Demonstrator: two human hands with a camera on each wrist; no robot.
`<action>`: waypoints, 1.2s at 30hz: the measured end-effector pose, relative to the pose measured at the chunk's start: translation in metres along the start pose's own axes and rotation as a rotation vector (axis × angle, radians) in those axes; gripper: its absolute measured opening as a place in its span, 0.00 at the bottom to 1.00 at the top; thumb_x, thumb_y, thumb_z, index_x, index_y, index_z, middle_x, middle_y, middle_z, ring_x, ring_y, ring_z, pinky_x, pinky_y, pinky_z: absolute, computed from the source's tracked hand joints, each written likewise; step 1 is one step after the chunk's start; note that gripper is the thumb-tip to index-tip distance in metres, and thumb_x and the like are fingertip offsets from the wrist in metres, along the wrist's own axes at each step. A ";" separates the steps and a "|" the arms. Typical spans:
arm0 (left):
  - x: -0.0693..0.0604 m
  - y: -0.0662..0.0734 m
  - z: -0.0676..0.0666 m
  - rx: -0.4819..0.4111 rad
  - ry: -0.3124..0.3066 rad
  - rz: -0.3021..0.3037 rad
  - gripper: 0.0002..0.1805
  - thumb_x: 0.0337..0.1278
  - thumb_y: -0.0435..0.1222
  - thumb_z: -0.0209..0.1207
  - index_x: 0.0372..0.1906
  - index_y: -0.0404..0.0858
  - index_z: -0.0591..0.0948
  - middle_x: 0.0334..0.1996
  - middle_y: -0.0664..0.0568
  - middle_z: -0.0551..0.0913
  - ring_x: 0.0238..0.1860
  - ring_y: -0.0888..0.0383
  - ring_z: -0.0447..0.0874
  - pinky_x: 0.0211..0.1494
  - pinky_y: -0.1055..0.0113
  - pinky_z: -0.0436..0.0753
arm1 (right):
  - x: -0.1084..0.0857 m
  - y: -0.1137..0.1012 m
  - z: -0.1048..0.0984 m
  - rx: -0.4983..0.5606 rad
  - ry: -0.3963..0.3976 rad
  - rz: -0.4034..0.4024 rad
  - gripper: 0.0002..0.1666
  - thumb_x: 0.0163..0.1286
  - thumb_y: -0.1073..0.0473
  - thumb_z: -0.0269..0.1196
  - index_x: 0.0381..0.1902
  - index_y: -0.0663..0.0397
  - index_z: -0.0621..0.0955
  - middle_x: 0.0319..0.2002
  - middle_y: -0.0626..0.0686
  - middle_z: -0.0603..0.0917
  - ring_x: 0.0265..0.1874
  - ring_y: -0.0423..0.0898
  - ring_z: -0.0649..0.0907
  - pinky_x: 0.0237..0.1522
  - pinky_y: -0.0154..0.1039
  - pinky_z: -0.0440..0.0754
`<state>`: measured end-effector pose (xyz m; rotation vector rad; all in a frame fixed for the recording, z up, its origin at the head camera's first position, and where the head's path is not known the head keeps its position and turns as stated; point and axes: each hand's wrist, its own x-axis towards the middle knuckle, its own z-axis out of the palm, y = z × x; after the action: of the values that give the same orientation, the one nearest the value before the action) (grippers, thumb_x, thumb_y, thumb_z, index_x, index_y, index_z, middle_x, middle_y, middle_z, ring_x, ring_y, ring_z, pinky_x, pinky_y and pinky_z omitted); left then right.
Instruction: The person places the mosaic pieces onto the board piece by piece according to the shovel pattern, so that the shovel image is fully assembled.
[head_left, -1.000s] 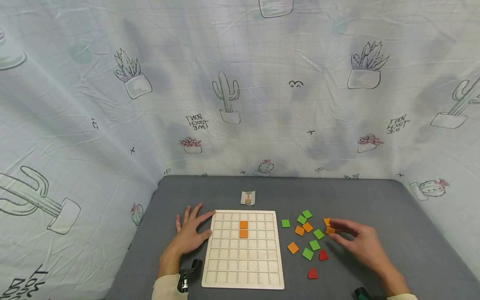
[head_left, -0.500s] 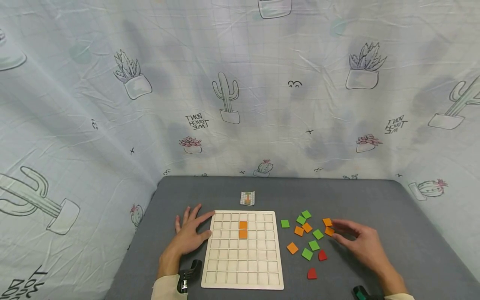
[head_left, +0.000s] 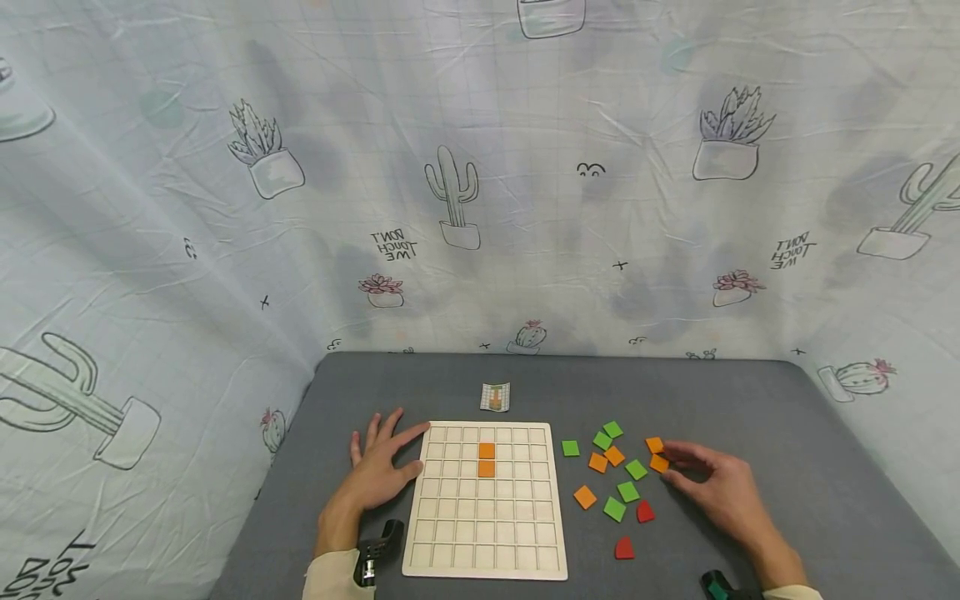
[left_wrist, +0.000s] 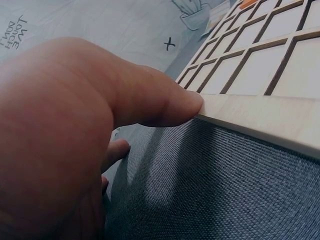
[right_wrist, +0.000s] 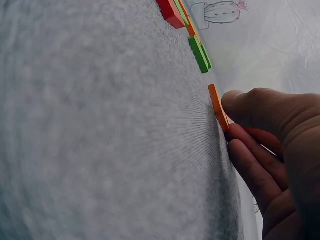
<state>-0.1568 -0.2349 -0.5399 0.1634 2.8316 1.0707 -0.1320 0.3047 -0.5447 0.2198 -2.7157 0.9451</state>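
In the head view a pale wooden grid board [head_left: 465,533] lies on the table, with an orange tile [head_left: 487,451] and another just below it in its squares. My left hand [head_left: 377,475] rests at the board's left side, fingers spread; the thumb [left_wrist: 170,102] touches the board's edge in the left wrist view. My right hand [head_left: 720,483] is low over the table at the right, fingers loosely bent. Its thumb and fingertips are at the right side of an orange tile [right_wrist: 218,107], apparently touching it. A second orange tile [head_left: 654,445] lies just beyond that one.
Several loose green tiles [head_left: 636,469] and orange tiles [head_left: 585,497] lie right of the board. Two red pieces [head_left: 624,548] with a rounded side lie nearer. A small printed pattern card [head_left: 495,397] lies beyond the board. A patterned cloth [head_left: 525,208] hangs behind the grey table [head_left: 420,379].
The right hand's fingertips have drawn back slightly to the right, so the two orange tiles by them show more fully. The left hand has stayed at the board.
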 end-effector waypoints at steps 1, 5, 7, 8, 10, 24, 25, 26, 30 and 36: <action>0.000 0.000 0.000 -0.001 -0.001 0.000 0.34 0.68 0.36 0.69 0.78 0.51 0.79 0.89 0.35 0.53 0.89 0.27 0.34 0.81 0.24 0.25 | 0.000 0.000 0.000 -0.002 -0.002 0.003 0.26 0.61 0.60 0.84 0.57 0.48 0.91 0.48 0.49 0.96 0.42 0.30 0.91 0.47 0.13 0.74; 0.000 -0.001 0.000 -0.006 -0.005 0.002 0.34 0.69 0.36 0.69 0.78 0.51 0.79 0.89 0.35 0.53 0.89 0.27 0.33 0.81 0.24 0.25 | 0.001 -0.002 0.001 -0.016 -0.005 0.005 0.25 0.60 0.60 0.84 0.57 0.47 0.92 0.48 0.48 0.96 0.41 0.32 0.91 0.46 0.15 0.76; 0.000 0.000 0.000 -0.008 -0.006 0.000 0.34 0.68 0.36 0.69 0.78 0.51 0.79 0.89 0.35 0.53 0.89 0.27 0.33 0.81 0.24 0.25 | 0.001 -0.002 0.002 -0.025 0.000 -0.003 0.26 0.59 0.62 0.84 0.56 0.47 0.92 0.47 0.48 0.96 0.41 0.32 0.92 0.46 0.15 0.76; 0.000 0.000 -0.001 -0.008 -0.005 -0.001 0.34 0.68 0.36 0.69 0.78 0.51 0.79 0.89 0.35 0.53 0.89 0.27 0.33 0.81 0.24 0.25 | 0.001 -0.001 0.002 -0.030 0.004 -0.009 0.26 0.59 0.62 0.84 0.56 0.48 0.92 0.47 0.48 0.96 0.40 0.33 0.92 0.46 0.15 0.76; 0.000 0.000 -0.001 -0.008 -0.002 -0.002 0.34 0.68 0.36 0.69 0.78 0.51 0.79 0.89 0.35 0.53 0.89 0.27 0.33 0.81 0.24 0.25 | 0.001 -0.001 0.003 -0.038 0.010 -0.021 0.26 0.58 0.64 0.84 0.55 0.48 0.92 0.46 0.48 0.96 0.40 0.33 0.92 0.46 0.15 0.75; 0.001 0.000 0.001 -0.002 0.006 0.000 0.34 0.68 0.36 0.70 0.78 0.52 0.79 0.89 0.35 0.54 0.89 0.27 0.34 0.81 0.24 0.25 | 0.000 -0.001 0.003 -0.013 0.046 -0.029 0.25 0.58 0.67 0.83 0.53 0.50 0.92 0.44 0.49 0.96 0.38 0.33 0.92 0.44 0.14 0.76; 0.001 0.000 0.001 -0.001 0.006 0.000 0.34 0.68 0.36 0.70 0.78 0.52 0.79 0.89 0.36 0.54 0.89 0.27 0.34 0.81 0.24 0.25 | 0.000 -0.002 0.003 -0.010 0.046 -0.026 0.24 0.58 0.67 0.83 0.53 0.50 0.92 0.44 0.50 0.96 0.38 0.33 0.92 0.44 0.15 0.77; 0.001 0.000 0.001 -0.002 0.007 -0.001 0.34 0.68 0.36 0.70 0.78 0.52 0.79 0.89 0.36 0.54 0.89 0.27 0.34 0.81 0.24 0.25 | -0.001 -0.003 0.002 -0.010 0.046 -0.023 0.24 0.58 0.67 0.83 0.53 0.51 0.92 0.44 0.50 0.96 0.38 0.33 0.92 0.44 0.15 0.77; 0.001 0.000 0.001 -0.004 0.008 -0.001 0.34 0.67 0.35 0.70 0.78 0.52 0.79 0.89 0.36 0.54 0.89 0.27 0.34 0.81 0.24 0.25 | -0.001 -0.009 -0.001 -0.011 0.045 -0.019 0.25 0.59 0.68 0.82 0.55 0.51 0.92 0.45 0.49 0.96 0.39 0.30 0.90 0.43 0.17 0.79; 0.001 0.001 0.000 -0.010 0.004 0.000 0.34 0.68 0.36 0.70 0.78 0.53 0.79 0.89 0.35 0.54 0.89 0.27 0.34 0.81 0.24 0.25 | 0.000 -0.025 -0.002 0.056 0.054 -0.063 0.26 0.58 0.72 0.81 0.55 0.51 0.92 0.46 0.51 0.96 0.41 0.31 0.91 0.45 0.16 0.81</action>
<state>-0.1575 -0.2341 -0.5394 0.1597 2.8296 1.0858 -0.1256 0.2866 -0.5282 0.2849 -2.6192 0.9952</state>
